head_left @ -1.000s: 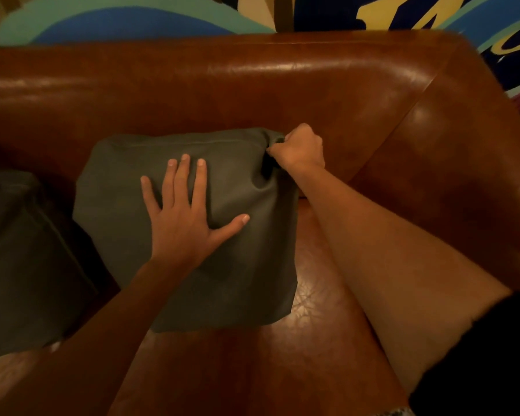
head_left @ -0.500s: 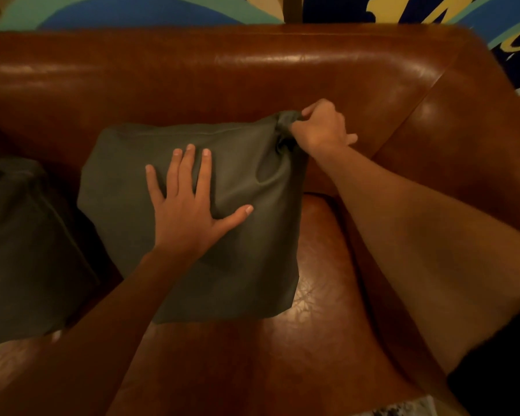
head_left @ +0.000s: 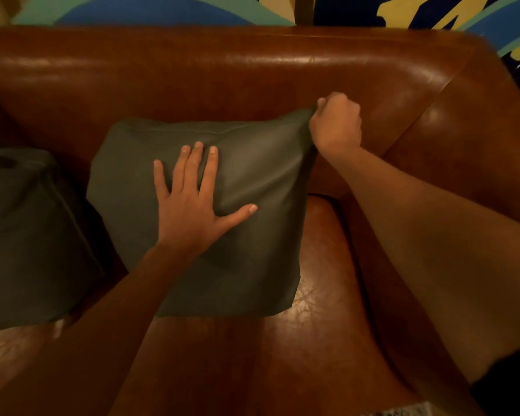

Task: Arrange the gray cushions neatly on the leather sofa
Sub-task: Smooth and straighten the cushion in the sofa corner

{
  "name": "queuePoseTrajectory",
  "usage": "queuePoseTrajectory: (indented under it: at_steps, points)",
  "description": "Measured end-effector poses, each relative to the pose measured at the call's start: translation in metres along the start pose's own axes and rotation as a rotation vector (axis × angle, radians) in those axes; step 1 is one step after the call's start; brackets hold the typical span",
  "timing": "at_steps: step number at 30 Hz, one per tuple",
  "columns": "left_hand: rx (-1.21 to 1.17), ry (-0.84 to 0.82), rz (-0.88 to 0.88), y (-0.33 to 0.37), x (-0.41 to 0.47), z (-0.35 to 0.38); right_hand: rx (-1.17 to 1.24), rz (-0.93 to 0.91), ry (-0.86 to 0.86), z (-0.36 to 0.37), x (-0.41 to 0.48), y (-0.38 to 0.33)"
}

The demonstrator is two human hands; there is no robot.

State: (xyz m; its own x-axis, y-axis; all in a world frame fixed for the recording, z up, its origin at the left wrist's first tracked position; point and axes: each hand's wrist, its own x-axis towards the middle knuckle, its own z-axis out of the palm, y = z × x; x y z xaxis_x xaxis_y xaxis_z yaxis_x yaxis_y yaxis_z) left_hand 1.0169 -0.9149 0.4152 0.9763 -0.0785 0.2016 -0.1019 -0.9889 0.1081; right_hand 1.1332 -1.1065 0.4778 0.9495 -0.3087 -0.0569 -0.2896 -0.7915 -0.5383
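Head view, only one available: right hand [head_left: 336, 126] is clenched on the top right corner of the gray cushion [head_left: 252, 181], fabric pinched inside the fist and drawn out to a point against the sofa backrest [head_left: 252, 70]. Left hand [head_left: 192, 205] lies flat on the cushion face, fingers [head_left: 212, 172] spread and released, thumb pointing toward the right hand; it pins, it does not grip. The cushion leans on the backrest, its lower edge on the seat [head_left: 321, 265] below the left palm, right edge near the armrest [head_left: 478, 145] but apart from it. Change over the last second: the right fist moved up and outward, away from the left fingertips, so the corner that was bunched and folded in under the knuckles is now stretched out, with creases running from the thumb of the left hand toward the fist. Left hand barely shifted. Judgement: this is the corner-squaring step, cover being pulled taut over the filling; that corner looks close to done. The top left corner, beyond the left little finger, looks rounded and may need the same pull. A second gray cushion [head_left: 27, 235] sits well left of the left wrist, partly out of frame, slumped; its alignment can't be judged from here. Likely risk: letting go while the left hand holds pressure could let the corner spring back in.
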Motion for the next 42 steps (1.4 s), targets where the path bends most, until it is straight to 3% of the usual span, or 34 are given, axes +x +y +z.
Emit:
queuePoseTrajectory:
  at_steps: [9,15,20,26,29,34,39,42]
  points:
    - [-0.141,-0.002,-0.006,-0.005,0.001,-0.009,0.164,-0.020,0.057,-0.003,0.000,0.008]
    - [-0.262,0.101,-0.239,-0.035,0.003,-0.026,-0.113,-0.293,0.203,0.010,-0.030,-0.012]
    - [-0.390,0.137,-0.387,-0.093,-0.005,-0.035,-0.151,-0.499,0.063,0.045,-0.058,-0.054]
    - [-0.606,0.040,-0.434,-0.142,-0.007,-0.029,-0.172,-0.527,-0.181,0.087,-0.086,-0.092]
    - [-0.755,-0.088,-0.428,-0.155,-0.006,-0.023,-0.229,-0.494,-0.202,0.098,-0.092,-0.103]
    - [-1.096,-0.250,-0.607,-0.176,0.021,-0.017,-0.332,-0.526,-0.276,0.109,-0.099,-0.118]
    - [-0.974,-0.424,-0.478,-0.193,0.050,-0.006,-0.406,-0.530,-0.271,0.123,-0.107,-0.128]
    - [-0.873,-0.398,-0.371,-0.193,0.063,0.000,-0.422,-0.537,-0.231,0.127,-0.109,-0.126]
